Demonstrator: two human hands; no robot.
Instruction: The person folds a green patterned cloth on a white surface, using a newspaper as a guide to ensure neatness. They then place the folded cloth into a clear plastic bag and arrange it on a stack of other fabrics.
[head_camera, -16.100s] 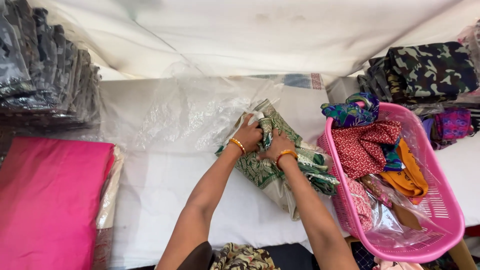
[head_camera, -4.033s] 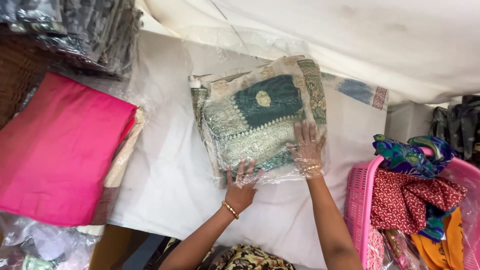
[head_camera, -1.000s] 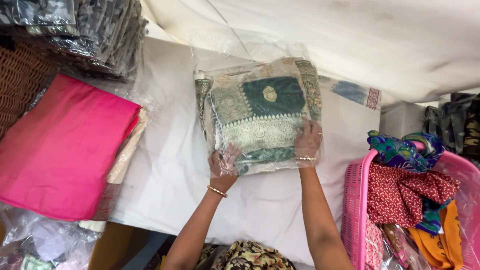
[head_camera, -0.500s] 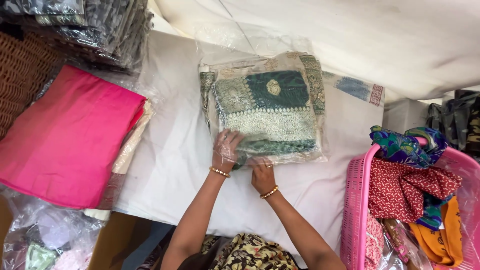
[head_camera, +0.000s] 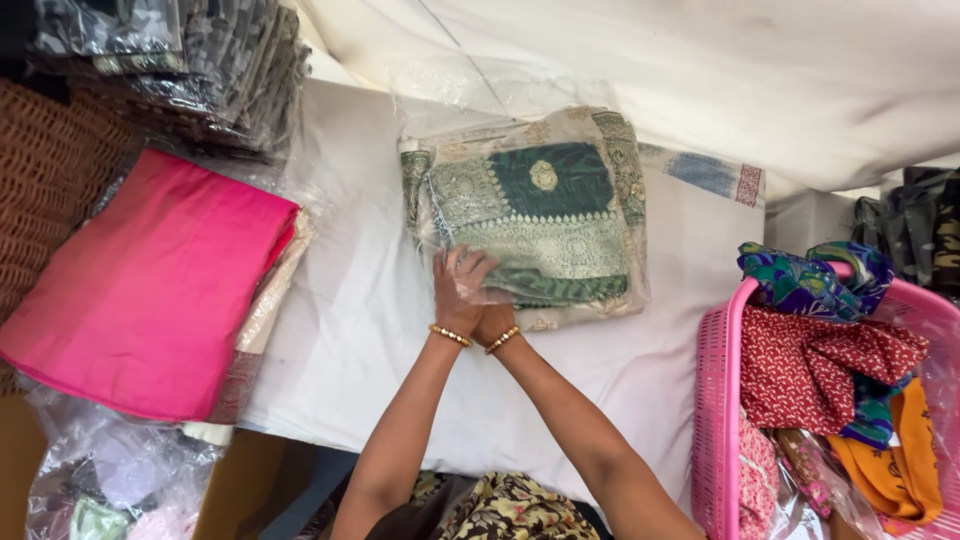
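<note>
The right hand (head_camera: 492, 322) is lying mostly hidden under the left hand (head_camera: 460, 290), so its grip cannot be determined. A white-covered counter (head_camera: 360, 330) is filling mid-frame; a pink basket (head_camera: 715, 400) is cut off at lower right. The left hand is pressing flat, fingers apparently open, on the bagged green fabric (head_camera: 535, 215) at upper centre.

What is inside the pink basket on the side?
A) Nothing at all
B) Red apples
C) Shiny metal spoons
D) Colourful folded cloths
D: the pink basket holds a heap of colourful cloths, red with a small print, blue-green and orange, while both hands, the left hand and the right hand, rest on the green cloth in its clear bag on the white table.
</note>
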